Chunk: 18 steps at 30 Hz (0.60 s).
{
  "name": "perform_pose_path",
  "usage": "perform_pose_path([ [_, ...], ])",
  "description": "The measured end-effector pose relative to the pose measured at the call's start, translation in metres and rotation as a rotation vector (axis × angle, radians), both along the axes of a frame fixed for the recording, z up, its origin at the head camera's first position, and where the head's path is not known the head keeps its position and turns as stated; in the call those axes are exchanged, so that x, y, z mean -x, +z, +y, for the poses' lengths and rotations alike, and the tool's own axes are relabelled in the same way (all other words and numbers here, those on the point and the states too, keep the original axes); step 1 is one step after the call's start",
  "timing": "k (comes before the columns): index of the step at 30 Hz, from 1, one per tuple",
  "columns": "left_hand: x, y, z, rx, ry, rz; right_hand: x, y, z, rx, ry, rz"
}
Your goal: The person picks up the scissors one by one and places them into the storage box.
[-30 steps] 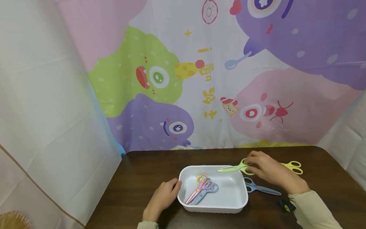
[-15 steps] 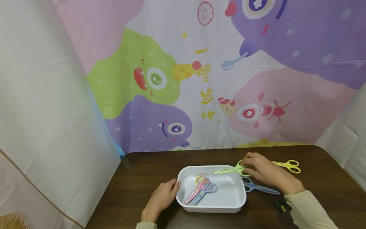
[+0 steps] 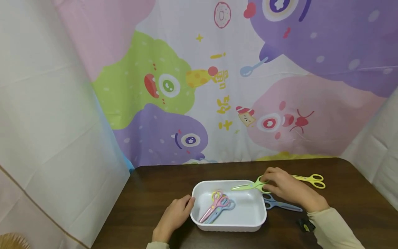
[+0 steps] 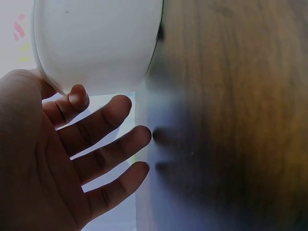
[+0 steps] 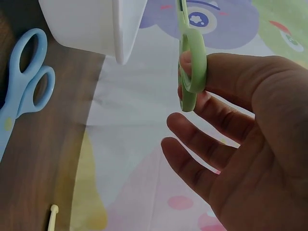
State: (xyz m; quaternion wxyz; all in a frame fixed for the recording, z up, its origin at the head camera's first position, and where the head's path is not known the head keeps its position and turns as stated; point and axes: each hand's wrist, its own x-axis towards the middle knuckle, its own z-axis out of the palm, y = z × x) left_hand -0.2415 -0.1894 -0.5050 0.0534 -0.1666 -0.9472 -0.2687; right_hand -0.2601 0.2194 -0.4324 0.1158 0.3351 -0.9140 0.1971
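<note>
At a brown table [image 3: 136,204], right fingers [image 5: 222,115] pinch green scissors [image 3: 246,186], left fingers [image 4: 98,127] a tray [image 3: 230,227].

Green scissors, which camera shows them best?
The head view: the green scissors show from tip to handles, though the right hand covers part. The right wrist view shows handles closer, blades mostly cut off; the left wrist view shows none.

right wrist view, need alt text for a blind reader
A person's right grip pinches green scissors by the handles. A white tray shows at upper left, blue scissors lie on the table, and patterned cloth hangs behind.
</note>
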Motion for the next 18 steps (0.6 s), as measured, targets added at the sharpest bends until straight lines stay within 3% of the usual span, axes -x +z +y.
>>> perform_pose_path([
  [18,0.0017,-0.0031,0.0002,0.011,0.006,-0.021,0.0051,0.0024,0.0018,0.016,-0.014,0.001],
])
